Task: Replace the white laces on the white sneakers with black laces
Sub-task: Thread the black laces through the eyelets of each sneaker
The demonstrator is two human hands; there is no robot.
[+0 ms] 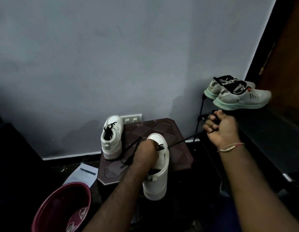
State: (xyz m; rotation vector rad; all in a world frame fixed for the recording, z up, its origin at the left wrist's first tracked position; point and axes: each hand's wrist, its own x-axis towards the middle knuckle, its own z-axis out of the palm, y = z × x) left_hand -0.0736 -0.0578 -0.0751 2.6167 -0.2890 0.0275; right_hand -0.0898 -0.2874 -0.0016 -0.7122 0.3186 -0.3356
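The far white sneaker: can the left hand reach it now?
Probably yes. The far sneaker stands close to the left hand, with only strands of the black lace between, though that hand pinches this lace.

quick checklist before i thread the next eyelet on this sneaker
1. Right hand grips black lace, pulled taut: ok
2. Left hand on near sneaker at the eyelets: ok
3. Near sneaker fully on stool: not ok, heel overhangs the front edge
4. Far sneaker already black-laced: ok
5. Lace ends even: cannot tell
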